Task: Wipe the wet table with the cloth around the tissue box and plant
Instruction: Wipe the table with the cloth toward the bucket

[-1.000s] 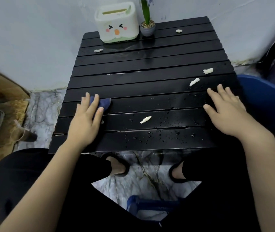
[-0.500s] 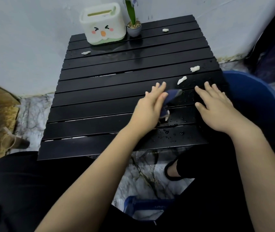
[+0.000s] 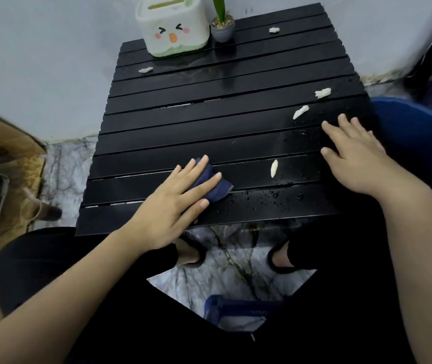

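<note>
The cloth (image 3: pixel 213 189) lies under the left hand's (image 3: pixel 169 208) flat grip — push firmly across the drops (image 3: pixel 262 199), right hand (image 3: pixel 355 158) resting open on the surface (image 3: pixel 209 122).

Black slatted table (image 3: pixel 209 122) bears tissue box (image 3: pixel 173 27), plant (image 3: pixel 222 28), cloth (image 3: pixel 213 189).

One head-worn view looks forward and steeply down from the near edge of the slatted table (image 3: pixel 209 119); close over it; its far edge meets the wall (image 3: pixel 39 61).
</note>
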Available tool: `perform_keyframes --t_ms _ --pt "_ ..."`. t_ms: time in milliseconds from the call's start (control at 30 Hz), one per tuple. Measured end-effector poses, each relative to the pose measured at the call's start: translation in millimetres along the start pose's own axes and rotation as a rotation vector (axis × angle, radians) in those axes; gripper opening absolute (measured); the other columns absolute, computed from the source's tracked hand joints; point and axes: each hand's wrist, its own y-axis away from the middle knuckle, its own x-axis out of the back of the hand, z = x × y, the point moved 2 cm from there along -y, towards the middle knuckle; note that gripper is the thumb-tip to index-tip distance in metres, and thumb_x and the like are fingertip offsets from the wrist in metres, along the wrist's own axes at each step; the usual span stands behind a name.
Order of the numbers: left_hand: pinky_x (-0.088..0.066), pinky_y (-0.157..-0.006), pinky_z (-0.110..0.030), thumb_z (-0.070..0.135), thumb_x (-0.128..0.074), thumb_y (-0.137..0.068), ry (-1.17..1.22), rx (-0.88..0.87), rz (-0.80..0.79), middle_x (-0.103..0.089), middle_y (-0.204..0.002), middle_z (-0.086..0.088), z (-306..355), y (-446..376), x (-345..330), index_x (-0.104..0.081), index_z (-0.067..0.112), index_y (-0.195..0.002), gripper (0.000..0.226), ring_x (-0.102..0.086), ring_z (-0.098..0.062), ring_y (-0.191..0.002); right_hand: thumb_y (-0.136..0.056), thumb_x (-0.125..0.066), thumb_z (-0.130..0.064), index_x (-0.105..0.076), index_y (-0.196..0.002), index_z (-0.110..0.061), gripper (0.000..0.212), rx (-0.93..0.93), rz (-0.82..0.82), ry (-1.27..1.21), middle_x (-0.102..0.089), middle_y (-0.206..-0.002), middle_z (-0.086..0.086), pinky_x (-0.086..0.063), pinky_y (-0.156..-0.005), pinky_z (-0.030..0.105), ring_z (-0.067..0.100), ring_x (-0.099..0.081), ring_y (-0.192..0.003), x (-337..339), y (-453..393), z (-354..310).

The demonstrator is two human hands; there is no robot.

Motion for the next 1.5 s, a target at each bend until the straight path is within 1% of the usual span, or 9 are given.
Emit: perform_keyframes --t_ms 200,400,600,833,900,1000,1133,1333,1500 --pt "-0.009 -0.126 -0.042 0.032 -0.035 -0.108 -0.005 -0.221 -0.035 -0.006 -0.167 -0.002 31 -46 -10 -0.027 0.026 -0.156 0.049 -0.001 -0.022 -0.155 -0.104 -0.037 -0.027 -0.021 -0.155 -0.024 0.054 0.012 0.006 -0.059 -0.004 -0.165 0.006 -0.002 -0.121 0.043 0.024 0.001 -0.152 5 3 1" --pt "-0.013 -0.125 -0.043 0.031 -0.04 -0.106 0.04 -0.352 -0.007 -0.018 -0.165 -0.008 70 -117 -28 -0.038 0.019 -0.152 0.047 -0.013 -0.029 -0.153 -0.104 -0.035 -0.02 -0.034 -0.151 -0.018 0.047 0.016 0.044 -0.135 -0.02 -0.162 0.009 -0.012 -0.121 0.043 0.025 -0.012 -0.151 15 5 7" --pt "-0.02 -0.123 -0.045 0.027 -0.046 -0.104 0.13 -0.36 0.041 -0.03 -0.161 -0.01 100 -181 -41 -0.046 0.015 -0.147 0.044 -0.026 -0.032 -0.149 -0.105 -0.033 -0.017 -0.03 -0.152 -0.016 0.048 -0.072 0.094 -0.085 -0.019 -0.163 0.01 -0.01 -0.12 0.047 0.027 -0.01 -0.151 26 15 24" --pt "-0.031 -0.12 -0.041 0.022 -0.054 -0.102 0.455 -0.242 0.14 -0.043 -0.154 -0.003 89 -170 -13 -0.055 0.015 -0.141 0.04 -0.038 -0.013 -0.144 -0.106 -0.031 -0.02 -0.029 -0.153 -0.019 0.047 -0.151 0.085 -0.161 -0.017 -0.164 0.003 -0.009 -0.122 0.043 0.021 -0.009 -0.151 22 41 52" --pt "-0.028 -0.121 -0.039 0.021 -0.052 -0.102 0.4 -0.251 0.132 -0.04 -0.156 -0.001 76 -141 6 -0.052 0.014 -0.143 0.041 -0.036 -0.011 -0.145 -0.106 -0.032 -0.02 -0.03 -0.153 -0.021 0.047 -0.163 0.102 -0.188 -0.019 -0.163 0.001 -0.012 -0.122 0.044 0.019 -0.011 -0.151 19 46 59" --pt "-0.022 -0.123 -0.037 0.027 -0.046 -0.103 0.272 -0.289 0.031 -0.031 -0.161 0.002 48 -86 17 -0.046 0.015 -0.147 0.045 -0.029 -0.014 -0.149 -0.106 -0.031 -0.018 -0.031 -0.152 -0.022 0.047 -0.158 0.139 -0.24 -0.024 -0.161 -0.001 -0.016 -0.122 0.044 0.017 -0.015 -0.15 16 51 64" --pt "-0.025 -0.12 -0.049 0.028 -0.044 -0.101 0.115 -0.392 -0.094 -0.028 -0.162 -0.002 29 -45 1 -0.044 0.013 -0.147 0.048 -0.024 -0.023 -0.151 -0.106 -0.031 -0.017 -0.033 -0.152 -0.022 0.046 -0.147 0.175 -0.267 -0.028 -0.16 -0.004 -0.017 -0.122 0.04 0.015 -0.017 -0.15 12 56 68" --pt "-0.025 -0.121 -0.05 0.023 -0.046 -0.103 0.092 -0.526 -0.081 -0.028 -0.162 -0.006 67 -90 -24 -0.043 0.011 -0.148 0.047 -0.021 -0.025 -0.152 -0.101 -0.029 -0.001 -0.027 -0.154 -0.021 0.056 -0.122 0.151 -0.186 -0.022 -0.162 -0.005 -0.014 -0.121 0.035 0.013 -0.015 -0.15 11 61 71" --pt "-0.023 -0.123 -0.042 0.027 -0.042 -0.104 0.089 -0.612 -0.035 -0.032 -0.16 -0.007 116 -144 -42 -0.046 0.011 -0.147 0.046 -0.025 -0.025 -0.15 -0.103 -0.032 -0.003 -0.03 -0.153 -0.018 0.053 -0.115 0.169 -0.245 -0.027 -0.161 -0.001 -0.02 -0.121 0.035 0.014 -0.019 -0.149 9 59 73"
